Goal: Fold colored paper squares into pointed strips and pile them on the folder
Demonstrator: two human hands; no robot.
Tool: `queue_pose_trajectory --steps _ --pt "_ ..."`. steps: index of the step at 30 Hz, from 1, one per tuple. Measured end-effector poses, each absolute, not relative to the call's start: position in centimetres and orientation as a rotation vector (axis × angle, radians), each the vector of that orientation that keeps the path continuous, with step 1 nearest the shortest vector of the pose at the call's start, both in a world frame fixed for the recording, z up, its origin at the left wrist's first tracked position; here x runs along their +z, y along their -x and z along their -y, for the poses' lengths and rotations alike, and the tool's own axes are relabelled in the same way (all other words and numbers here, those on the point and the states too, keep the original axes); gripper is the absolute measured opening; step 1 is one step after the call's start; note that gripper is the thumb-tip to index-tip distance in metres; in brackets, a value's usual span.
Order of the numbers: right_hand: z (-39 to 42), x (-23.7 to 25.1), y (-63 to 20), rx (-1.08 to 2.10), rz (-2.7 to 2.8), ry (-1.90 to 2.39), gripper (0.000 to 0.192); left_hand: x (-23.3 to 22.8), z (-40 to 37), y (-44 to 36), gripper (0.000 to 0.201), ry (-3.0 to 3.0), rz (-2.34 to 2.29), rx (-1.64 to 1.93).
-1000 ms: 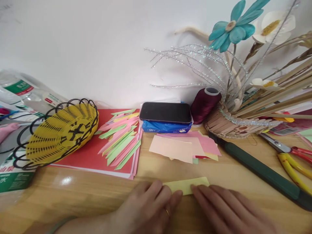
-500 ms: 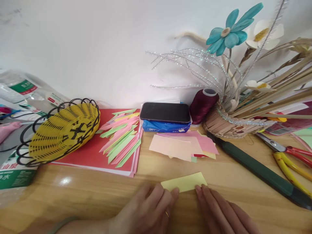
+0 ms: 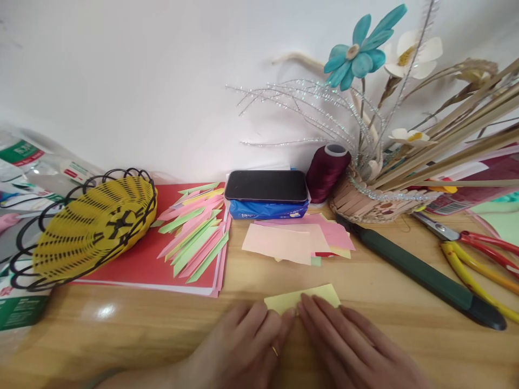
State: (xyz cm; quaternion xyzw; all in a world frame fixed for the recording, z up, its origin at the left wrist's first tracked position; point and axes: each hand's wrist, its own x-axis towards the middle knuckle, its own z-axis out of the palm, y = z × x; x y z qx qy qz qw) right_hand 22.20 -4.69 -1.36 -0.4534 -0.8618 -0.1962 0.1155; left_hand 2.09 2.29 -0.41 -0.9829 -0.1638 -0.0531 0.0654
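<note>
A small yellow paper slip [image 3: 302,296] lies flat on the wooden table [image 3: 405,313] near the front edge. My left hand [image 3: 239,348] rests palm down with its fingertips on the slip's left part; a ring shows on one finger. My right hand [image 3: 352,346] lies flat beside it, fingertips pressing the slip's middle. The fingertips of both hands nearly touch. The near half of the slip is hidden under my fingers.
Behind the slip lies a stack of pink and peach paper sheets [image 3: 292,240]. Folded pink and green strips [image 3: 194,232] sit on a red sheet. A yellow wire basket [image 3: 87,227], phone [image 3: 265,186], thread spool [image 3: 326,170], flower vase [image 3: 373,197], green-handled tool [image 3: 421,273] and scissors [image 3: 474,243] surround them.
My right hand slid left along the yellow slip until its fingertips met those of my left hand. The view shifted slightly right, so the things appear further left.
</note>
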Motion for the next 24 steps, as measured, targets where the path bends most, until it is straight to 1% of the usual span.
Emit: queue_pose_trajectory --steps 4,8,12,15,16,20,24 --pt "4.9 -1.3 -22.7 -0.740 2.700 1.276 0.045 -0.2 -1.6 -1.8 0.034 2.830 0.521 -0.190" --pt "5.5 -1.5 -24.0 -0.895 2.662 1.343 0.047 -0.2 -0.5 -1.4 0.033 2.675 0.542 -0.203" --pt "5.6 -1.3 -24.3 -0.982 2.638 1.407 0.046 -0.4 -0.3 -1.5 0.031 2.696 0.549 -0.252" --pt "5.1 -0.8 -23.7 -0.997 2.634 1.411 0.047 -0.4 -0.9 -2.2 0.035 2.791 0.583 -0.365" --pt "4.9 -0.7 -23.3 -0.972 2.616 1.424 0.047 -0.3 -1.1 -2.4 0.038 2.820 0.615 -0.344" --pt "4.2 -0.5 -22.1 -0.809 2.526 1.409 0.045 0.1 -1.9 -3.3 0.051 2.839 0.760 0.011" --pt "4.1 -0.5 -22.0 -0.797 2.528 1.373 0.045 0.3 -1.9 -3.4 0.053 2.809 0.732 0.116"
